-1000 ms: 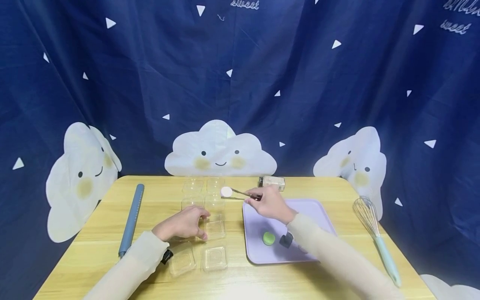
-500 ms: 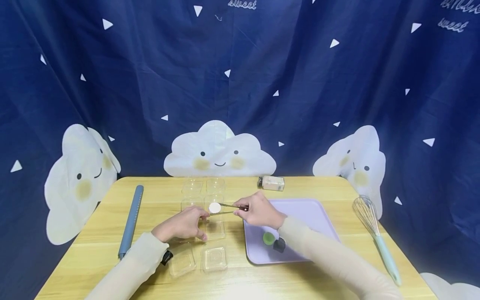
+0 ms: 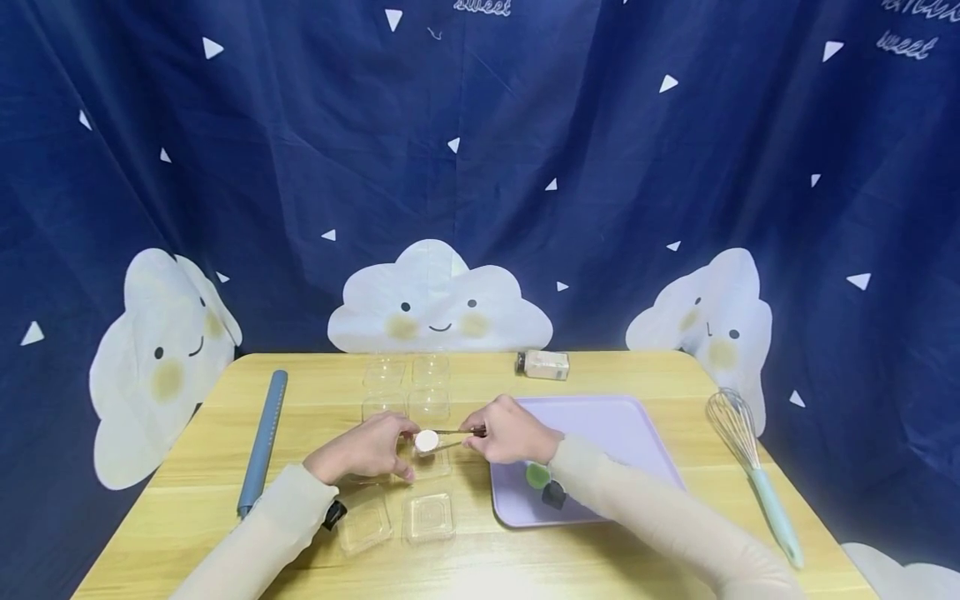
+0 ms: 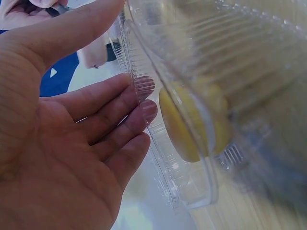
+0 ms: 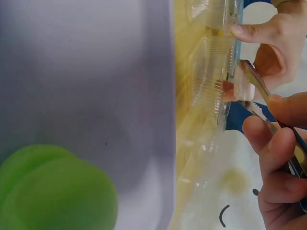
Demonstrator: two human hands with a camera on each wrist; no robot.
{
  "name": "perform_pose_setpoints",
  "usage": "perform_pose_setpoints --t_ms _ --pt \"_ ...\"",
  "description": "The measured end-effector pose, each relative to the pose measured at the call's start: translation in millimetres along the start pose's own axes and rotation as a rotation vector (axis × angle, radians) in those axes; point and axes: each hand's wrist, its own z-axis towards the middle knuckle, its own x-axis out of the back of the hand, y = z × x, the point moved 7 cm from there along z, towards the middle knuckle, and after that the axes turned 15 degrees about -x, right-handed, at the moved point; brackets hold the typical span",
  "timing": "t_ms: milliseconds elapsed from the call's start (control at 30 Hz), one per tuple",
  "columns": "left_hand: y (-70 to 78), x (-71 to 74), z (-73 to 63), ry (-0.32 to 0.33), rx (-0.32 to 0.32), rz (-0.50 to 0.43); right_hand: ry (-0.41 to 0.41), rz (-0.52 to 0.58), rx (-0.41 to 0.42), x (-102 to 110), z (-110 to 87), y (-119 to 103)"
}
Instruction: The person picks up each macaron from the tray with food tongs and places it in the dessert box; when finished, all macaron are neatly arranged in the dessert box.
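Note:
My right hand [image 3: 508, 429] holds small metal tongs [image 5: 259, 80]. Their toothed tips pinch a pale, round macaron [image 3: 427, 441] over a clear plastic box [image 3: 432, 463] in the middle. My left hand [image 3: 363, 450] spans that box's left edge, thumb nearer me and fingers on the far side, holding it steady. In the left wrist view its fingertips show partly through a clear wall. A yellow macaron [image 4: 180, 124] sits inside a clear box there; the hand hides it in the head view. A green macaron [image 3: 537, 476] lies on the lilac tray [image 3: 600, 429] beneath my right forearm.
More clear boxes [image 3: 430, 518] stand in two columns nearer and farther off. A blue rolling-pin-like rod [image 3: 264, 442] lies at the left, a whisk [image 3: 757, 475] at the right. Behind the tray lies a small black-capped bottle [image 3: 543, 365].
My right hand has brought the tongs and pale macaron leftward and toward me, from beside the far boxes to over the middle box. My left hand has stayed in place.

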Motion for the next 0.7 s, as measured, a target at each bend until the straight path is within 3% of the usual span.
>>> perform_pose_setpoints --t_ms 300,700 --pt "0.5 -0.4 -1.3 0.000 0.005 0.000 -0.094 -0.012 -0.068 -11.9 3.6 1.5" --pt "1.5 0.3 -1.3 0.004 0.010 -0.003 -0.073 -0.094 -0.063 -21.5 7.9 3.1"
